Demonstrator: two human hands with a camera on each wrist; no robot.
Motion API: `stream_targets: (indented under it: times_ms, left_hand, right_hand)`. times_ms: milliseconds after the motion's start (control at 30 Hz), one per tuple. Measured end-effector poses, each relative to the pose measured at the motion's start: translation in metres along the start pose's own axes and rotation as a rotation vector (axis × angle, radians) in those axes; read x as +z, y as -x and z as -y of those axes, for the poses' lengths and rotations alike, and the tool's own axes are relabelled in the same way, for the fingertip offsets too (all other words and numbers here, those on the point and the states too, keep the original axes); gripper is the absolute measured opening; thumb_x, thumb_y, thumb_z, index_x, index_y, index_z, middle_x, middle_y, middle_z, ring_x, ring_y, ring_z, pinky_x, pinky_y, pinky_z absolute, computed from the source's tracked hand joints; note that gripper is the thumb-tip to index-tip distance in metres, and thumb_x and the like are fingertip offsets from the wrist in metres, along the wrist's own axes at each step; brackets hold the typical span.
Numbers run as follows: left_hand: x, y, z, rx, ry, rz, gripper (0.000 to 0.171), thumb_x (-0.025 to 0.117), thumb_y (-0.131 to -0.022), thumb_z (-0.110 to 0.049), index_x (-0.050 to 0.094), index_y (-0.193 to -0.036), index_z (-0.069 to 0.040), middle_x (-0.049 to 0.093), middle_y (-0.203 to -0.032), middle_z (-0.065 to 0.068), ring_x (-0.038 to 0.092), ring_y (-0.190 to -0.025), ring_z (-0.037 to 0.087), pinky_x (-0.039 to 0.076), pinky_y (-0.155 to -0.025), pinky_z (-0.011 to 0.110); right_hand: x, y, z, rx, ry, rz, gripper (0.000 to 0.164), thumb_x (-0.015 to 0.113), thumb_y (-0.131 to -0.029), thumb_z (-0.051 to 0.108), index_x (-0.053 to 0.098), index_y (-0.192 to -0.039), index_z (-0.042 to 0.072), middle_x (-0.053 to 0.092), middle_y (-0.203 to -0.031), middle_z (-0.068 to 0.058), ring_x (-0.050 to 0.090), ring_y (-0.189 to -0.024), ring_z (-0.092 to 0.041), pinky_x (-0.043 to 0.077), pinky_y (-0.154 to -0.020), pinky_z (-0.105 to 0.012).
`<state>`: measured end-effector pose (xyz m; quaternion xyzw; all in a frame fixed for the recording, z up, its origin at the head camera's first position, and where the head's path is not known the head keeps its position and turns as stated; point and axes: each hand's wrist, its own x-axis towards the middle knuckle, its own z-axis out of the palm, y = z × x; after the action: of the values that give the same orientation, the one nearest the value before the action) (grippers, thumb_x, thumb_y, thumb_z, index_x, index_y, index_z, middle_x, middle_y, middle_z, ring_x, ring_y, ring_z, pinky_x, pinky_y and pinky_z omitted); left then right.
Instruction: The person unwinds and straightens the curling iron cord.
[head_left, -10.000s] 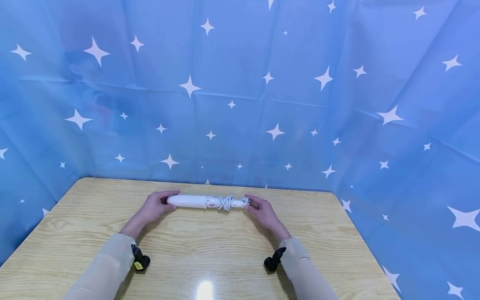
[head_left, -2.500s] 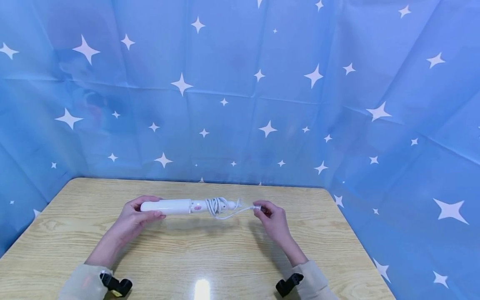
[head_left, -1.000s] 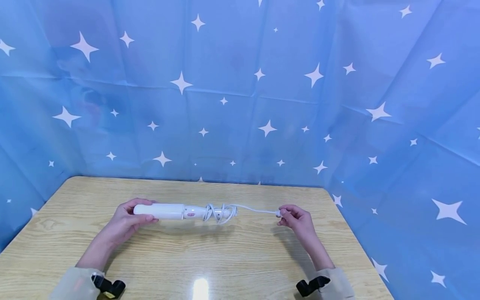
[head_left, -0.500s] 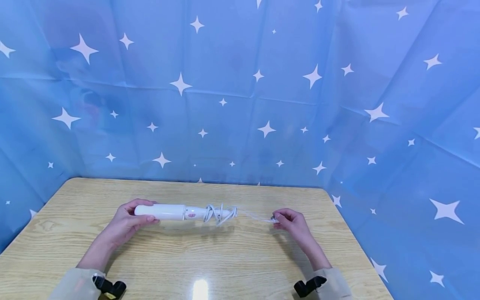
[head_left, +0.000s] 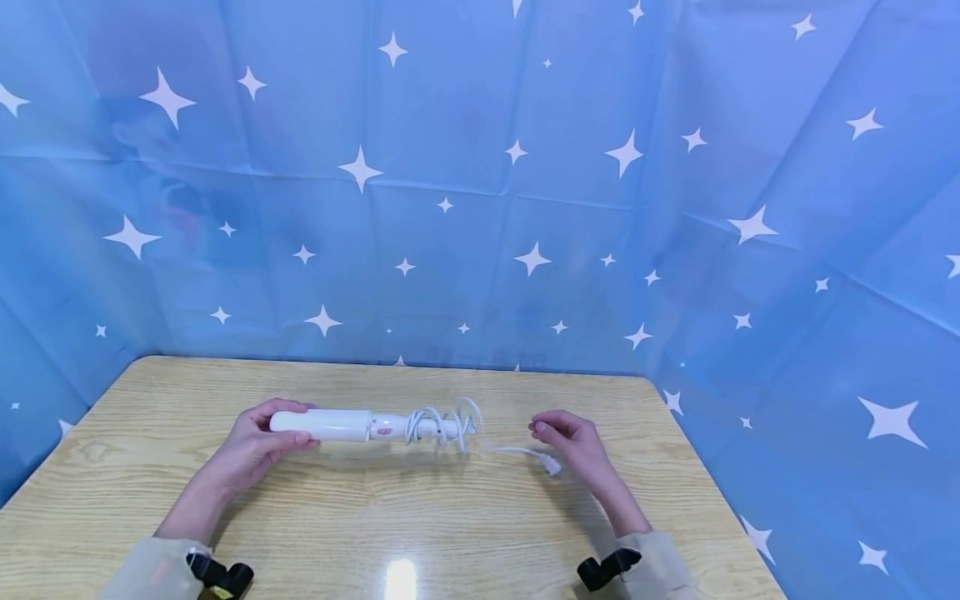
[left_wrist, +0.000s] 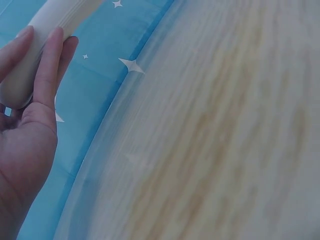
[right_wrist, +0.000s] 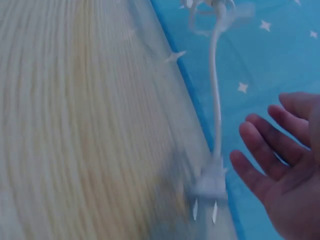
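Note:
A white wand-shaped appliance, which looks like a hair curling iron (head_left: 330, 425), is held level above the table. My left hand (head_left: 243, 446) grips its thick left end between thumb and fingers; the left wrist view shows the fingers (left_wrist: 47, 70) along the smooth white body. White cord (head_left: 435, 425) is looped loosely round the thin right end, past a pink button. Its free end trails rightward to a two-pin plug (head_left: 551, 463). My right hand (head_left: 573, 442) is just beside the plug, apart from it, fingers relaxed and holding nothing. In the right wrist view, the plug (right_wrist: 210, 180) is blurred.
The wooden table (head_left: 450, 533) has its back edge against a blue curtain (head_left: 450, 108) printed with white stars. A glare spot lies near the front. Black cameras (head_left: 607, 568) are strapped at both sleeves.
Over the last seconds my right hand has pulled the plug end out rightward, then let go of it. The plug has dropped and the cord slackened. My left hand has moved left with the curling iron.

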<state>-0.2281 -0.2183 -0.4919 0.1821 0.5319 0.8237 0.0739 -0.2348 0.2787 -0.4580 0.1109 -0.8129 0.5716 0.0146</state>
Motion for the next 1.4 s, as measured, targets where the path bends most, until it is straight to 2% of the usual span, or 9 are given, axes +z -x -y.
stream_targets:
  times_ms: [200,300,467,600,767,967,1167,1400]
  left_hand:
    - [0.000,0.002,-0.002,-0.004,-0.009,-0.001,0.045,0.059,-0.089,0.023,0.074,-0.118,-0.008,0.060,-0.127,0.006,0.056,-0.115,0.025,0.061,-0.094,0.045]
    - [0.000,0.002,-0.003,-0.013,-0.021,-0.004,0.044,0.060,-0.090,0.022,0.074,-0.118,-0.009,0.060,-0.127,0.005,0.056,-0.116,0.025,0.061,-0.094,0.045]
    - [-0.001,0.002,-0.001,-0.029,-0.046,-0.019,0.043,0.062,-0.089,0.020,0.074,-0.117,-0.010,0.061,-0.128,0.005,0.056,-0.116,0.025,0.060,-0.094,0.047]
    - [-0.001,0.003,0.000,-0.030,-0.044,-0.024,0.044,0.062,-0.089,0.020,0.074,-0.117,-0.011,0.060,-0.129,0.006,0.055,-0.117,0.026,0.060,-0.094,0.047]
    - [-0.001,0.003,-0.001,-0.015,-0.034,-0.024,0.046,0.061,-0.088,0.022,0.075,-0.117,-0.012,0.062,-0.127,0.005,0.056,-0.116,0.025,0.060,-0.094,0.047]
    - [-0.002,0.003,-0.003,0.013,0.009,-0.020,0.045,0.058,-0.090,0.024,0.074,-0.117,-0.008,0.063,-0.129,0.009,0.057,-0.116,0.024,0.061,-0.094,0.044]
    - [-0.003,0.004,-0.004,0.023,0.012,-0.022,0.044,0.058,-0.090,0.023,0.074,-0.117,-0.008,0.065,-0.128,0.009,0.058,-0.115,0.022,0.061,-0.093,0.042]
    - [-0.008,0.006,-0.004,0.025,0.007,-0.040,0.045,0.057,-0.091,0.023,0.074,-0.117,-0.009,0.066,-0.128,0.007,0.060,-0.115,0.020,0.061,-0.092,0.042]
  right_hand:
    - [0.016,-0.004,0.011,-0.056,0.023,0.073,0.029,0.064,-0.103,0.012,0.066,-0.126,-0.005,0.070,-0.119,-0.022,0.069,-0.107,-0.026,0.058,-0.093,-0.025]
    - [0.025,-0.007,0.013,-0.068,0.050,0.090,0.029,0.065,-0.102,0.012,0.067,-0.125,-0.004,0.071,-0.119,-0.019,0.069,-0.108,-0.028,0.058,-0.093,-0.024]
    - [0.038,-0.010,0.010,-0.080,0.070,0.141,0.033,0.065,-0.101,0.010,0.063,-0.127,-0.010,0.070,-0.119,-0.022,0.067,-0.110,-0.035,0.058,-0.092,-0.025]
    - [0.046,-0.009,0.008,-0.067,0.102,0.183,0.032,0.065,-0.102,0.011,0.064,-0.128,-0.008,0.070,-0.119,-0.020,0.067,-0.108,-0.033,0.058,-0.089,-0.025]
    - [0.053,-0.007,0.007,-0.053,0.162,0.230,0.029,0.066,-0.100,0.009,0.066,-0.125,-0.006,0.071,-0.116,-0.016,0.067,-0.101,-0.027,0.060,-0.082,-0.025]
    - [0.055,-0.001,0.008,-0.060,0.221,0.289,0.024,0.069,-0.097,0.006,0.071,-0.117,-0.005,0.073,-0.100,-0.013,0.066,-0.082,-0.017,0.059,-0.063,-0.022]
    - [0.053,0.002,0.005,-0.077,0.294,0.264,0.018,0.074,-0.095,0.010,0.076,-0.110,0.001,0.074,-0.093,-0.003,0.060,-0.074,-0.009,0.051,-0.057,-0.019]
    - [0.040,0.008,0.005,-0.052,0.288,0.203,0.015,0.072,-0.095,0.007,0.078,-0.109,0.004,0.074,-0.101,-0.002,0.062,-0.075,-0.012,0.055,-0.058,-0.022]
